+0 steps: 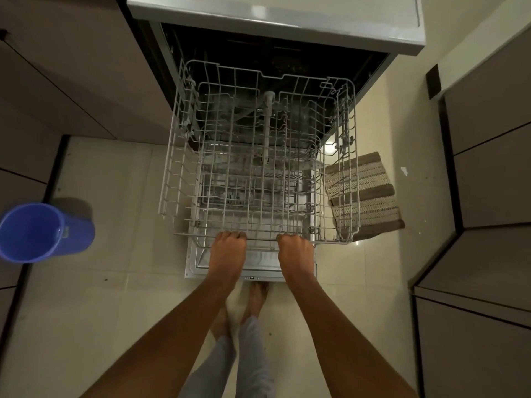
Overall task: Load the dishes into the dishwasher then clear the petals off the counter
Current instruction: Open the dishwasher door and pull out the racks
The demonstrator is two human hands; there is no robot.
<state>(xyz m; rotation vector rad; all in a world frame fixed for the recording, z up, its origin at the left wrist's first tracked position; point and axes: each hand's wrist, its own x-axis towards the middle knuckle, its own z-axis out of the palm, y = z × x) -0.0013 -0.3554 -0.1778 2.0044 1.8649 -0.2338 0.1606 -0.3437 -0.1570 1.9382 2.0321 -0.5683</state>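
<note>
The dishwasher (275, 33) stood open, its door (250, 268) dropped flat toward the floor. Out over that door sat the upper rack (258, 156), a white wire basket pulled well clear of the dark tub and holding no dishes. Beneath it, through the wires, the lower rack (253, 193) showed, white too, its contents hard to make out.

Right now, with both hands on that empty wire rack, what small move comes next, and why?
Probably let go and fetch dishes: the upper rack is pulled out over the open door and holds nothing, while the left hand and right hand grip its front rail.
</note>
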